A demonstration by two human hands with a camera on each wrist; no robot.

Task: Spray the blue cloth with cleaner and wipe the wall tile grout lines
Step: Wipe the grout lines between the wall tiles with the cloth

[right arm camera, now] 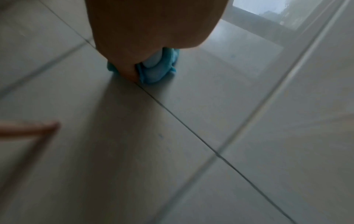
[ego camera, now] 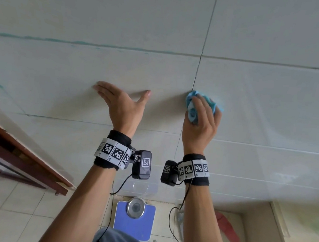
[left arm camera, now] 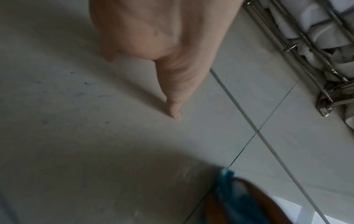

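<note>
While the right hand [ego camera: 201,123] gripped the bunched blue cloth [ego camera: 192,112] and pressed it to the wall [ego camera: 277,94], the step in hand was plainly the wiping, not the spraying. The cloth sat on the upright grout line [ego camera: 197,73], a little below where that line crosses the level one [ego camera: 103,45]. From the right wrist view the fingers curled round the cloth [right arm camera: 153,71], with its folds touching the tile right at the seam [right arm camera: 182,121]. The left hand [ego camera: 120,104] lay open to the left of the cloth, fingers straight and thumb spread, fingertips on the tile as if to steady the body; it held nothing.

No spray bottle could be made out with any certainty. The level line to the far left carried greenish-blue staining, and the upright line above the cloth looked dark, so much of the grout seemed not yet done. The next move would likely call for firm pressure kept on the seam while the cloth ran along it, the bunch narrow enough to reach into the groove, and the left hand kept clear of its path.

On the floor near the wall lay a blue scale [ego camera: 133,217] and a red slipper [ego camera: 228,228].
</note>
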